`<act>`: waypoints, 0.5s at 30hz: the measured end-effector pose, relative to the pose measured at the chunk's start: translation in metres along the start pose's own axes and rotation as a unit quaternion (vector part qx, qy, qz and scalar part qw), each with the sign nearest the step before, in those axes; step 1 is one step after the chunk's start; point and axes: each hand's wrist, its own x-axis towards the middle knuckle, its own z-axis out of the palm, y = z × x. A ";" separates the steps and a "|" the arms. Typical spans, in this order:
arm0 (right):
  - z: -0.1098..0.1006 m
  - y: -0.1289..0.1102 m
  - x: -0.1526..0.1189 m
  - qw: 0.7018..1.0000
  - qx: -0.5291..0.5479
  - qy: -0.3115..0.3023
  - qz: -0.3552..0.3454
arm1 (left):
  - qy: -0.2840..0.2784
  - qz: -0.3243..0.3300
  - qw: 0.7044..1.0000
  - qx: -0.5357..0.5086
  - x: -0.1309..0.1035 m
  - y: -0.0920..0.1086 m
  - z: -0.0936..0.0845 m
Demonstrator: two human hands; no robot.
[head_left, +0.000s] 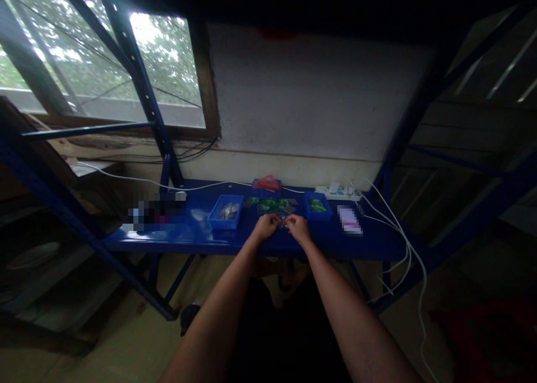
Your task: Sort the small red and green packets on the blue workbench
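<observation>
At the blue table (327,241), both hands (267,225) (297,226) pinch a small item (282,221).

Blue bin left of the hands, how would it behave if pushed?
The blue bin would probably slide rather than tip, being low and broad. Its straight walls suggest it's fairly stiff. The shiny contents look loosely heaped, so they may shift.

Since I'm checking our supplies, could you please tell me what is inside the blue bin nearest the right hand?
Green pieces lie inside the blue bin, too blurred to identify exactly. Whatever lies beneath the top ones is covered and cannot be seen.
</observation>
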 end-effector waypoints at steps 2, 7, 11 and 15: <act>0.000 0.000 0.000 1.000 -0.001 0.000 -0.002 | 0.001 0.000 1.000 0.000 0.000 0.001 0.000; 0.001 0.002 0.001 1.000 0.002 -0.001 -0.004 | 0.002 0.000 1.000 -0.003 -0.001 0.001 -0.001; 0.002 0.003 0.001 1.000 0.001 0.000 0.000 | 0.001 0.002 1.000 -0.007 -0.001 0.001 -0.002; 0.001 0.002 0.000 1.000 0.000 0.001 0.001 | 0.001 0.001 1.000 -0.009 -0.001 0.001 -0.002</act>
